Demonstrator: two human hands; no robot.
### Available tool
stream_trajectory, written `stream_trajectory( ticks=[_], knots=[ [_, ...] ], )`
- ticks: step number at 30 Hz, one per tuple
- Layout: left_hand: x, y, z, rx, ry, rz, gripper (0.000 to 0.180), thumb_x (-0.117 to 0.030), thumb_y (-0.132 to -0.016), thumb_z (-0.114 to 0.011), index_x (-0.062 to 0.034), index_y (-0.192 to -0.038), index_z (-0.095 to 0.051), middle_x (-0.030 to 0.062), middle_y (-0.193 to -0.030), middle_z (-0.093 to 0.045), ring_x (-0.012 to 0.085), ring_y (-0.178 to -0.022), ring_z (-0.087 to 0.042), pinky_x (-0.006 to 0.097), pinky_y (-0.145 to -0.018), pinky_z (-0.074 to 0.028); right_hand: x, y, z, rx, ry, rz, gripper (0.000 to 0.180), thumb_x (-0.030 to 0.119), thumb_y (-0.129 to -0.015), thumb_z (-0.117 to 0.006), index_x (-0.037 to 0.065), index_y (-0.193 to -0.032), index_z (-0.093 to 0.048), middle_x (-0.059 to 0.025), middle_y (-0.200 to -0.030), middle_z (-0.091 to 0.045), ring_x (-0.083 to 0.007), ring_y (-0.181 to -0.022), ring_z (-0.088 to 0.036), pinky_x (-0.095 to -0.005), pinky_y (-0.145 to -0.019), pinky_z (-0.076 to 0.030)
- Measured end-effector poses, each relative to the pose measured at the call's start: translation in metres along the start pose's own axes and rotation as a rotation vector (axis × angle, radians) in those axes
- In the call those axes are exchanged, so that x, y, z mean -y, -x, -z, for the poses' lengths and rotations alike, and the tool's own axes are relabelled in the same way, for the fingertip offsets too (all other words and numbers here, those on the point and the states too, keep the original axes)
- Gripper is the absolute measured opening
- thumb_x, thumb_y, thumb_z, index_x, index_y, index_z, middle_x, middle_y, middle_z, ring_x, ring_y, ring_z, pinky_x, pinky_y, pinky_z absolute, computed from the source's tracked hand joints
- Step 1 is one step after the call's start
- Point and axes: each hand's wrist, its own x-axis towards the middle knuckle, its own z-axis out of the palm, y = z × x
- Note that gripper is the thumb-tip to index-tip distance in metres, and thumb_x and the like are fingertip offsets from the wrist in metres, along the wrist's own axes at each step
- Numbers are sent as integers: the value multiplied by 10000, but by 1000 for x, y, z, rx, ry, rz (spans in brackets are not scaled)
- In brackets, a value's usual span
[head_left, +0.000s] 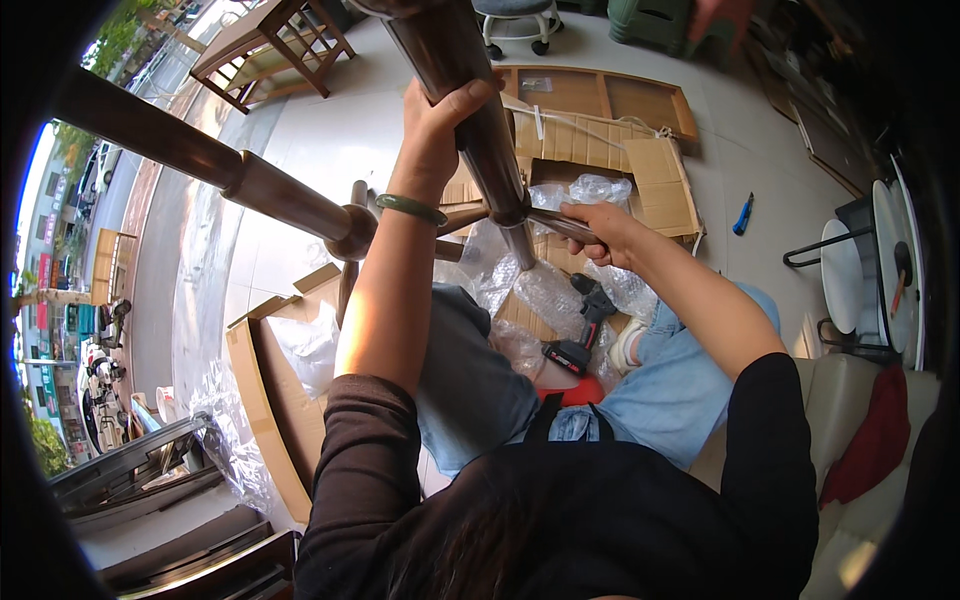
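- Our left hand (440,115): wrapped closed around thick, dark-brown round post (487,150), tilted ahead of us.
- Our right hand (618,235): curled shut on slim, dark-brown bar (546,221) beside post's lower joint.
- 1 black-and-red cordless drill (594,315) near clear bubble wrap (550,298).

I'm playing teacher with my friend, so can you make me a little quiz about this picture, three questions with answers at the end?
1. Which wrist wears the green bangle? A: left. B: right.
2. True or false: the right hand grips the drill.
3. Fill the gap: the left hand grips a thick brown ____.

Key:
1. A.
2. False: it grips a rod, and the drill lies among bubble wrap.
3. Pole.
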Motion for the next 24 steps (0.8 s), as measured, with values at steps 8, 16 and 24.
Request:
stream_trajectory(
  ticks=[8, 16, 24],
  knots=[
    [2, 0, -6, 42, -1, -4, 622, -382, -735, -745, 70, -1134, -593, 190, -1051, -673, 280, -1003, -660, 391, -883, -531, -33, 12, -13, -609, 1165, 1276, 307, 204, -815, -701, 39, -1044, -580, -112, -842, -586, -280, -693, -613, -370, -611, -504],
    [2, 2, -10, 48, -6, 8, 633, -388, -729, -747, 72, -1136, -596, 191, -1054, -674, 280, -1006, -660, 387, -892, -525, -20, 9, -4, -88, 372, 340, 257, 233, -899, -656, -8, -955, -585, -116, -778, -636, -184, -578, -617, -299, -408, -434],
    [2, 3, -11, 57, -7, 5, 616, -375, -734, -737, 68, -1139, -598, 186, -1053, -676, 274, -1009, -655, 385, -898, -516, -25, 16, -8, -335, 649, 685, 215, 164, -878, -657, 20, -1016, -576, -112, -864, -620, -215, -660, -623, -340, -492, -478]
  ],
)
